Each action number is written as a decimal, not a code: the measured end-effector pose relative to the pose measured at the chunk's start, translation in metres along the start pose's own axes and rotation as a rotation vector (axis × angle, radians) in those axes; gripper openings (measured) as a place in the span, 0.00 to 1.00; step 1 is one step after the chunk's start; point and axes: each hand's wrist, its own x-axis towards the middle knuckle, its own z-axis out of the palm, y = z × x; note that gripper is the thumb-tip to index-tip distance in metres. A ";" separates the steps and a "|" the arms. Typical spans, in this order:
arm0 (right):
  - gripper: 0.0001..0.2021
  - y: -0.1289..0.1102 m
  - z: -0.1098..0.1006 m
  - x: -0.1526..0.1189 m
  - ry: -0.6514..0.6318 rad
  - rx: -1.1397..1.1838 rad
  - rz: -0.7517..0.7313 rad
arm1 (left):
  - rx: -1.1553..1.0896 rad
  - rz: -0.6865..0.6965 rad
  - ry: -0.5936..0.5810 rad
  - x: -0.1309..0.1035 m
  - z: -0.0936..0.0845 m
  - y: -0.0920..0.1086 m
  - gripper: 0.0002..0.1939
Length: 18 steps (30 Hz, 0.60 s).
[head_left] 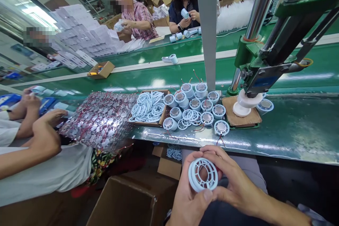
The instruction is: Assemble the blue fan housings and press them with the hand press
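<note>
Low in front of me, over my lap, a light-blue round plastic housing with a spoked ring (203, 173) on its face is held between both hands. My left hand (186, 187) wraps its left side, the thumb at the lower rim. From the right, my right hand (227, 173) curls its fingers and thumb about the same part. Beyond them on the bench, several light-blue round housings with silver discs (207, 118) and red wires stand in a cluster. Loose spoked rings (188, 114) lie among them, and more fill a shallow cardboard box (161, 123).
At the right, a green hand press (254, 74) stands with a white round pad on a cardboard-covered base (250, 122). A plastic sheet of wired silver discs (103, 120) lies left. An open carton (124, 201) is below. Co-workers (139, 17) sit opposite; another's arms (39, 130) are at left.
</note>
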 end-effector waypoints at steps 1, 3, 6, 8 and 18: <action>0.35 0.000 0.000 0.000 0.016 0.001 -0.007 | 0.006 0.001 0.003 -0.001 0.001 0.000 0.28; 0.36 0.000 0.001 0.002 0.044 -0.004 -0.026 | 0.000 -0.009 0.049 -0.002 0.003 -0.001 0.25; 0.34 -0.003 0.001 0.003 0.061 -0.003 -0.018 | -0.027 -0.029 0.160 -0.003 0.003 -0.002 0.21; 0.33 -0.006 0.001 0.004 0.069 0.003 -0.019 | -0.041 -0.039 0.209 -0.004 0.001 -0.003 0.21; 0.32 -0.003 0.000 0.004 0.051 0.075 -0.024 | -0.214 -0.111 0.099 0.001 -0.005 0.001 0.20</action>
